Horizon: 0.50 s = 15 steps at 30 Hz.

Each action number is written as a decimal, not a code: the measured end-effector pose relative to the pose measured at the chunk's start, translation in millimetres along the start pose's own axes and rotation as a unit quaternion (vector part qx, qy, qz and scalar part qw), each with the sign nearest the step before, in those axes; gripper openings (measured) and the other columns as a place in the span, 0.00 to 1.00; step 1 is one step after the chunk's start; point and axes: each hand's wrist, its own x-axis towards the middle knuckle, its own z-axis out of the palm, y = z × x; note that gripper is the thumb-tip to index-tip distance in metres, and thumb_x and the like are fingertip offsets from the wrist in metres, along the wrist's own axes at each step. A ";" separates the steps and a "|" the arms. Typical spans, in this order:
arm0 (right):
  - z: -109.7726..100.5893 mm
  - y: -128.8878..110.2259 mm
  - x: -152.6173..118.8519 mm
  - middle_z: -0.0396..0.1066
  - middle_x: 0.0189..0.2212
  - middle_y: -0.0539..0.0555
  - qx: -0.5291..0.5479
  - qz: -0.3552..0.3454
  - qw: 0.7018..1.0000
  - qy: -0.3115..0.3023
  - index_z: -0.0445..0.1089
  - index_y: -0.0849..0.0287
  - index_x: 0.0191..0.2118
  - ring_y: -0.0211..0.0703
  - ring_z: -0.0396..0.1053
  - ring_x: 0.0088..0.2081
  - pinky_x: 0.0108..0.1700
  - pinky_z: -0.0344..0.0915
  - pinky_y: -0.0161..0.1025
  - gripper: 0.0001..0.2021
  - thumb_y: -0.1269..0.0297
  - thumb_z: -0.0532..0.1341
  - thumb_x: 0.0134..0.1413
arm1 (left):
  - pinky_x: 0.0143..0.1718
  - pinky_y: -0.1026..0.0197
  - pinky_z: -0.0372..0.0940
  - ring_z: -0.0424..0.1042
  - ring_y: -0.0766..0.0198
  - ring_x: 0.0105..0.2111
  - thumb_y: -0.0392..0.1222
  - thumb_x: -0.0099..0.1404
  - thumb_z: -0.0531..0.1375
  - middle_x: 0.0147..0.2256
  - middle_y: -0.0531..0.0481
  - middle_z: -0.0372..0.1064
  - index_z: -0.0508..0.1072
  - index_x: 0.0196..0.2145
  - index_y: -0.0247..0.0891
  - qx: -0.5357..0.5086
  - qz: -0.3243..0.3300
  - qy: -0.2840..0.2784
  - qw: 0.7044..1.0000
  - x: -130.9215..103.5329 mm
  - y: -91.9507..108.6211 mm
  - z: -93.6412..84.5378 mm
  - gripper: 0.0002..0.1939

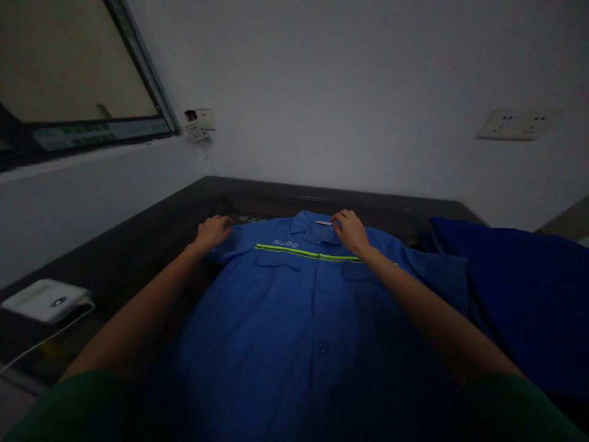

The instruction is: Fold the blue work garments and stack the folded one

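Note:
A blue short-sleeved work shirt (285, 307) lies spread out, front side up, on a dark table (257, 187), its collar toward the wall. It has a yellow-green stripe across the chest and pale letters above one pocket. My left hand (214, 232) is at the left shoulder and sleeve edge, fingers reaching over the cloth, with no clear grip to be seen. At the collar's right side, my right hand (350, 231) has its fingers bent down onto the fabric; whether they pinch it is too dark to tell.
Darker blue cloth (529, 288) is piled at the right. A white device (46, 299) with a cable lies at the left. Behind the table stands a wall with a socket plate (518, 124); another socket (197, 127) hangs near the window.

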 end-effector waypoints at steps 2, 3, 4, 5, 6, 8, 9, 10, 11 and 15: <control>3.2 -38.2 2.7 0.70 0.45 0.58 0.026 -0.034 0.998 -0.041 0.71 0.59 0.46 0.48 0.63 0.49 0.52 0.59 0.40 0.13 0.68 0.52 0.62 | 0.48 0.53 0.64 0.70 0.51 0.47 0.43 0.62 0.56 0.47 0.43 0.72 0.73 0.47 0.40 -0.039 -0.036 -0.024 0.998 -27.1 -25.7 -17.8 0.16; 6.7 -56.8 4.0 0.71 0.45 0.58 0.038 -0.051 0.996 -0.062 0.72 0.58 0.46 0.48 0.63 0.49 0.52 0.59 0.40 0.13 0.68 0.53 0.61 | 0.47 0.55 0.65 0.71 0.54 0.45 0.42 0.62 0.56 0.45 0.44 0.73 0.73 0.46 0.39 -0.075 -0.041 -0.017 0.996 -45.4 -34.0 -27.4 0.16; 11.3 -74.6 5.6 0.71 0.46 0.57 0.049 -0.063 0.993 -0.083 0.72 0.58 0.46 0.47 0.64 0.50 0.52 0.59 0.39 0.13 0.68 0.53 0.61 | 0.46 0.57 0.65 0.72 0.56 0.43 0.42 0.62 0.55 0.43 0.46 0.74 0.73 0.46 0.39 -0.116 -0.041 -0.001 0.992 -67.2 -39.2 -37.4 0.16; 16.9 -91.2 8.0 0.72 0.46 0.57 0.060 -0.070 0.991 -0.102 0.72 0.58 0.46 0.47 0.64 0.50 0.53 0.59 0.39 0.13 0.68 0.54 0.61 | 0.45 0.59 0.66 0.72 0.58 0.41 0.43 0.62 0.54 0.41 0.47 0.74 0.73 0.46 0.39 -0.160 -0.041 0.021 0.986 -92.4 -41.3 -47.5 0.16; 23.1 -106.7 11.4 0.72 0.46 0.57 0.070 -0.071 0.988 -0.117 0.72 0.58 0.47 0.47 0.65 0.50 0.52 0.59 0.39 0.13 0.68 0.53 0.61 | 0.44 0.59 0.66 0.73 0.59 0.39 0.45 0.62 0.54 0.40 0.49 0.74 0.72 0.46 0.39 -0.204 -0.042 0.046 0.977 -120.6 -41.0 -57.4 0.17; 36.9 -133.6 22.1 0.72 0.48 0.56 0.083 -0.061 0.985 -0.136 0.72 0.57 0.48 0.45 0.65 0.51 0.52 0.60 0.37 0.14 0.67 0.53 0.62 | 0.40 0.60 0.67 0.73 0.60 0.35 0.51 0.63 0.53 0.37 0.50 0.74 0.72 0.47 0.41 -0.285 -0.051 0.086 0.953 -183.3 -35.4 -73.7 0.19; 44.0 -145.1 29.2 0.72 0.48 0.57 0.085 -0.054 0.985 -0.141 0.72 0.57 0.49 0.45 0.66 0.51 0.52 0.60 0.37 0.14 0.67 0.52 0.63 | 0.38 0.61 0.67 0.73 0.61 0.34 0.53 0.63 0.53 0.36 0.51 0.74 0.71 0.47 0.41 -0.319 -0.063 0.093 0.941 -215.9 -31.8 -78.7 0.20; 51.0 -155.5 37.4 0.72 0.49 0.57 0.085 -0.049 0.985 -0.143 0.71 0.58 0.50 0.44 0.66 0.52 0.52 0.60 0.37 0.15 0.67 0.52 0.63 | 0.35 0.62 0.67 0.72 0.61 0.32 0.54 0.63 0.53 0.34 0.51 0.73 0.71 0.46 0.41 -0.343 -0.082 0.089 0.931 -248.1 -28.5 -80.7 0.20; 57.7 -164.8 46.1 0.72 0.50 0.58 0.084 -0.045 0.985 -0.144 0.70 0.58 0.52 0.44 0.66 0.52 0.52 0.60 0.36 0.15 0.67 0.52 0.64 | 0.32 0.62 0.67 0.71 0.61 0.30 0.55 0.63 0.53 0.32 0.51 0.72 0.71 0.44 0.40 -0.360 -0.110 0.096 0.922 -279.1 -25.9 -79.5 0.20; 81.0 -190.4 80.9 0.70 0.52 0.60 0.066 -0.028 0.986 -0.149 0.67 0.59 0.55 0.44 0.66 0.54 0.52 0.61 0.38 0.17 0.67 0.50 0.65 | 0.38 0.60 0.68 0.71 0.59 0.34 0.56 0.63 0.54 0.33 0.51 0.70 0.69 0.35 0.42 -0.362 -0.214 0.199 0.885 -378.8 -23.0 -44.0 0.15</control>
